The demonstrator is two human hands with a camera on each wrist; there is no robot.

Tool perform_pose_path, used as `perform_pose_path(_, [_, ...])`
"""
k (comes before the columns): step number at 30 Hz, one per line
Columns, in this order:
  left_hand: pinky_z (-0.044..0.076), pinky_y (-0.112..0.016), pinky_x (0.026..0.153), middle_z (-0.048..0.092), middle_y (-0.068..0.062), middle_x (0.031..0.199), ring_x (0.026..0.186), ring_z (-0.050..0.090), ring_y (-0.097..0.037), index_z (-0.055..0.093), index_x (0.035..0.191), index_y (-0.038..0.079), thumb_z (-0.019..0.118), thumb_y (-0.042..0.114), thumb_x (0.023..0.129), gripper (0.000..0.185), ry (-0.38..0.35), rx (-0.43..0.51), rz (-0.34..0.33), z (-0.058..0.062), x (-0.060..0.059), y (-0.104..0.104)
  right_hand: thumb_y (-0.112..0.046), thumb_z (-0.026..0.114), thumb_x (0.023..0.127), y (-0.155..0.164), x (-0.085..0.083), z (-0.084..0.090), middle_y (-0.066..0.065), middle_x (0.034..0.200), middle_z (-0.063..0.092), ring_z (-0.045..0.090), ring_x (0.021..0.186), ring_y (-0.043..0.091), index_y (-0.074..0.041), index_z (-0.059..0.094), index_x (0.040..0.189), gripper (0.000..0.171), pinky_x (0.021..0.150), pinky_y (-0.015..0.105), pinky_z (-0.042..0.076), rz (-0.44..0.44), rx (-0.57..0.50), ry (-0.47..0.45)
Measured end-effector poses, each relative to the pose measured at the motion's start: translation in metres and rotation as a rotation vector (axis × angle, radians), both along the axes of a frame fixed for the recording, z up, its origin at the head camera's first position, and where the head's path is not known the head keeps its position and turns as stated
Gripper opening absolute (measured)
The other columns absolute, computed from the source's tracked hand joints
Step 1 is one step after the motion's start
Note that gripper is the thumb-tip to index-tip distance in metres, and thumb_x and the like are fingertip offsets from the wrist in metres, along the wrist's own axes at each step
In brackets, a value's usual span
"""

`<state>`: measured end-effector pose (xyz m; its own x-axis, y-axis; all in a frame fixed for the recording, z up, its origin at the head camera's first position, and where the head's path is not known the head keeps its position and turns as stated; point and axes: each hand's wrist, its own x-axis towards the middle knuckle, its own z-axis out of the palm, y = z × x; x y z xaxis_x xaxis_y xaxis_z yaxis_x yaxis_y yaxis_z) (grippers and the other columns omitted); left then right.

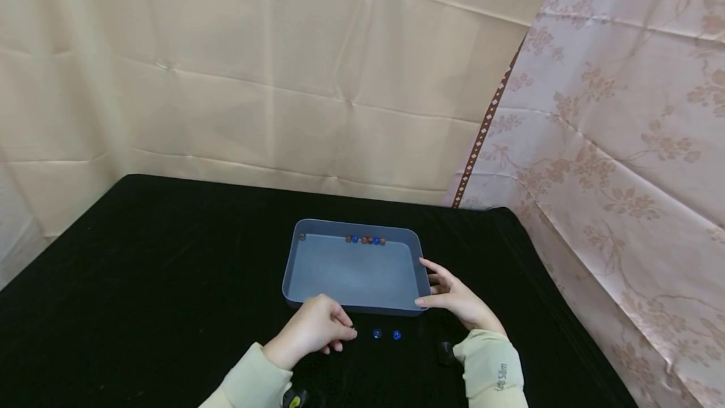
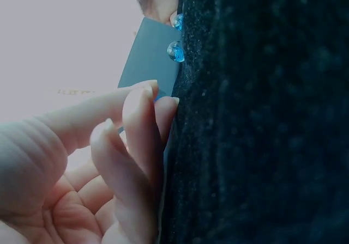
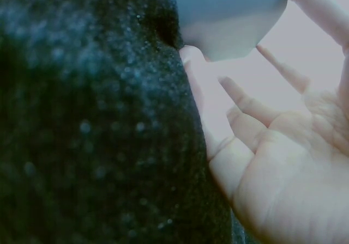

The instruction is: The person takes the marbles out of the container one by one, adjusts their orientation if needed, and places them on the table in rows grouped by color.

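My left hand (image 1: pixel 320 327) is just in front of the tray, pinching a small marble between thumb and fingertips. Only a speck of blue from this marble (image 2: pixel 160 95) shows; the fingers hide the rest. To its right on the black cloth lie two clear blue marbles, a nearer one (image 1: pixel 377 334) and a farther one (image 1: pixel 397 335). My right hand (image 1: pixel 461 301) is at the right end of the blue-grey tray (image 1: pixel 351 276), fingers spread, thumb at the front corner and index fingertip at the side rim.
Inside the tray, along its back wall, several brown and blue marbles (image 1: pixel 364 240) form a row. A single brown marble (image 1: pixel 303 237) sits apart in the back left corner. Black cloth (image 1: pixel 170 282) covers the table; cream curtain (image 1: pixel 255 80) hangs behind it, floral curtain (image 1: pixel 623 143) at right.
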<state>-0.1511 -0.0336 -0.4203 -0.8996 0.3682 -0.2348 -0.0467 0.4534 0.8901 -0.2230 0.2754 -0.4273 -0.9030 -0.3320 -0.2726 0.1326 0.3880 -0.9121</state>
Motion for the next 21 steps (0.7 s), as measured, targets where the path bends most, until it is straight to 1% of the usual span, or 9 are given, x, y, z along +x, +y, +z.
perform_pose_path(9, [0.050, -0.022, 0.047, 0.065, -0.001, 0.063, 0.050, 0.059, -0.008, 0.072, 0.079, 0.010, 0.077, 0.013, 0.084, 0.008, 0.034, -0.018, 0.014, -0.0024, 0.0015, 0.0001, -0.017, 0.073, 0.089, 0.0003, -0.0007, -0.0010, 0.026, 0.148, 0.034, 0.052, 0.121, 0.034, -0.019, 0.027, 0.156, 0.081, 0.103, 0.048, 0.045, 0.000, -0.001, 0.000])
perform_pose_path(15, [0.050, -0.023, 0.046, 0.065, 0.000, 0.063, 0.049, 0.059, -0.008, 0.072, 0.079, 0.010, 0.076, 0.013, 0.085, 0.008, 0.061, -0.051, 0.010, -0.0034, 0.0014, 0.0001, -0.017, 0.071, 0.089, 0.0007, -0.0003, -0.0008, 0.026, 0.149, 0.033, 0.050, 0.122, 0.034, -0.020, 0.026, 0.156, 0.080, 0.104, 0.052, 0.042, 0.004, 0.002, 0.006])
perform_pose_path(21, [0.049, -0.023, 0.046, 0.065, 0.000, 0.064, 0.049, 0.059, -0.008, 0.072, 0.080, 0.009, 0.076, 0.013, 0.085, 0.007, 0.070, -0.066, 0.009, -0.0033, 0.0013, 0.0000, -0.015, 0.072, 0.089, 0.0008, -0.0012, -0.0011, 0.024, 0.149, 0.034, 0.052, 0.121, 0.033, -0.022, 0.028, 0.155, 0.080, 0.103, 0.048, 0.044, -0.010, -0.006, -0.008])
